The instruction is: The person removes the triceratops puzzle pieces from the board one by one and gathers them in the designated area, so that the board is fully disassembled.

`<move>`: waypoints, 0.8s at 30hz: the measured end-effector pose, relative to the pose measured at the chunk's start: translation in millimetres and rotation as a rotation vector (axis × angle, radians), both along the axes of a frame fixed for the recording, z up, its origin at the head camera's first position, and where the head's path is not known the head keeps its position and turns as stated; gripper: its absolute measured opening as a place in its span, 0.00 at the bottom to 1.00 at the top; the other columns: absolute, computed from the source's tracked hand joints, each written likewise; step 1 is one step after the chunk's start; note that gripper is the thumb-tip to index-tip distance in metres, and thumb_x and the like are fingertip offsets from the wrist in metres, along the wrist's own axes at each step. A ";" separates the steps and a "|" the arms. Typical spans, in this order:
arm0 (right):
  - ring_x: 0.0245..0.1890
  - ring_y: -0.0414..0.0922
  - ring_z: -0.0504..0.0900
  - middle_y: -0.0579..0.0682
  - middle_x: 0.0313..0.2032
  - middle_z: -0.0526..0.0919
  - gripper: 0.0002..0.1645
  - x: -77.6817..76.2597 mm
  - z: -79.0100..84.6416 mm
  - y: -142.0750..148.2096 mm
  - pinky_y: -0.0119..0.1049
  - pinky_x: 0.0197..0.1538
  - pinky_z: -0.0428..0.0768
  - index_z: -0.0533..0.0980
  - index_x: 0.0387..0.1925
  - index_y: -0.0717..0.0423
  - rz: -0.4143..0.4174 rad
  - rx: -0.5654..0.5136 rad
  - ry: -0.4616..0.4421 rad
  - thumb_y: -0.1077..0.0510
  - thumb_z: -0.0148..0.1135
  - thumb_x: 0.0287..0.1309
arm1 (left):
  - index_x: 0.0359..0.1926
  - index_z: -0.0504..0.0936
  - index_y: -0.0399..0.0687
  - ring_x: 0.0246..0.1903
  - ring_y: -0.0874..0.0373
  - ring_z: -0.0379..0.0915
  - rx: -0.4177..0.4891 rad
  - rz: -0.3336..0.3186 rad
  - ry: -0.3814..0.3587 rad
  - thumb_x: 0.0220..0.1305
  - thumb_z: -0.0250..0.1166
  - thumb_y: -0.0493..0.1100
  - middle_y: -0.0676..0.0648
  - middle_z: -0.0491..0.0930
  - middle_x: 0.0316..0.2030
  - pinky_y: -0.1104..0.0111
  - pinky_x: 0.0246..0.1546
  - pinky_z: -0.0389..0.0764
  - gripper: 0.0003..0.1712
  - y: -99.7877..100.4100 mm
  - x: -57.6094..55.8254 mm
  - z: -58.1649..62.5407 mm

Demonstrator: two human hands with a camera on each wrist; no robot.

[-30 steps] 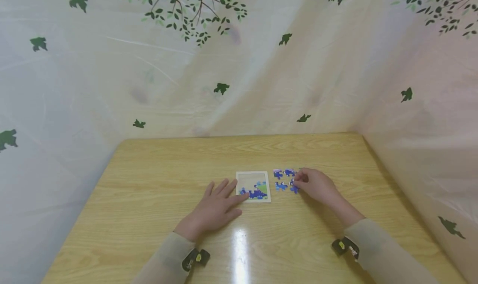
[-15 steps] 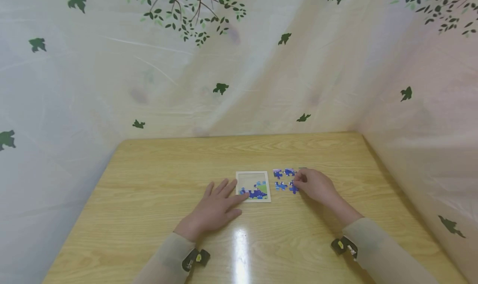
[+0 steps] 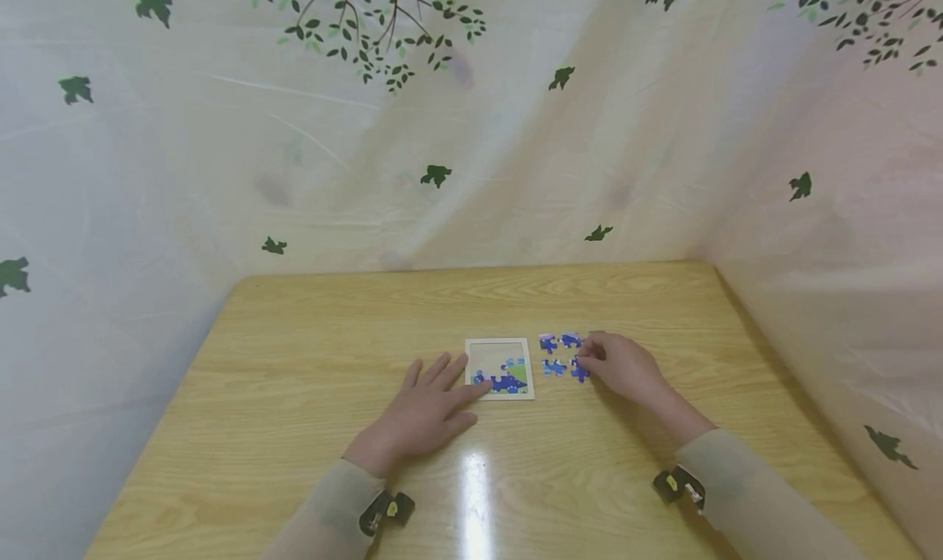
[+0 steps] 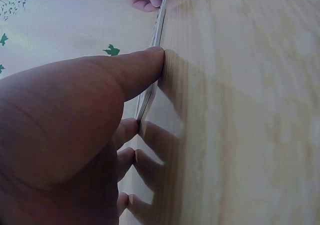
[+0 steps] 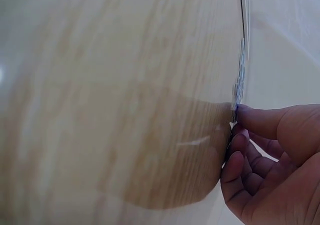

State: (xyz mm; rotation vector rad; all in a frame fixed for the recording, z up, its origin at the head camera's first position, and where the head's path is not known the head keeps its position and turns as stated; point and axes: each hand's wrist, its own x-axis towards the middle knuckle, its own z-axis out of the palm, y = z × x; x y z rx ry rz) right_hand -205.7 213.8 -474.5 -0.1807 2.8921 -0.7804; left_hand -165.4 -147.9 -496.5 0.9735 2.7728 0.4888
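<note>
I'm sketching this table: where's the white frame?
In the head view, the white frame lies on the table, slightly right of centre, between the left hand at its left edge and the loose puzzle pieces on its right.

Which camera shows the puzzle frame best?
The head view: it shows the puzzle frame from above, joined pieces inside. The left wrist view catches only its thin edge, by the left hand; the right wrist view, apparently, just a sliver at top.

Wood-grain tabletop (image 3: pixel 295 322); glare streak (image 3: pixel 474 503) nr front ctr. Pale cloth (image 3: pixel 331 151) behind & both sides, w/ dk-grn bird-like prints (image 3: pixel 435 174) + leafy branch prints (image 3: pixel 395 3) up top.
</note>
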 end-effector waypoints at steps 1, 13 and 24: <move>0.35 0.46 0.79 0.46 0.36 0.85 0.06 0.0 -0.1 0.0 0.46 0.42 0.80 0.84 0.41 0.51 0.002 -0.001 0.002 0.55 0.70 0.76 | 0.85 0.68 0.72 0.87 0.36 0.40 0.000 0.000 -0.001 0.87 0.54 0.61 0.40 0.50 0.88 0.31 0.82 0.35 0.31 0.0 0.0 -0.1; 0.37 0.46 0.81 0.46 0.37 0.86 0.05 -2.5 0.4 1.2 0.45 0.43 0.80 0.85 0.45 0.52 -0.023 -0.046 0.024 0.55 0.69 0.77 | 0.85 0.68 0.72 0.87 0.36 0.40 0.000 0.002 -0.001 0.87 0.55 0.61 0.40 0.50 0.88 0.31 0.82 0.34 0.31 0.4 0.0 -0.3; 0.39 0.46 0.82 0.48 0.41 0.86 0.10 -3.6 13.3 -20.9 0.40 0.40 0.82 0.85 0.53 0.56 -0.033 -0.128 0.024 0.57 0.70 0.77 | 0.85 0.68 0.72 0.87 0.36 0.40 0.002 -0.003 0.009 0.87 0.54 0.61 0.40 0.49 0.88 0.31 0.82 0.34 0.31 0.0 -0.5 -1.4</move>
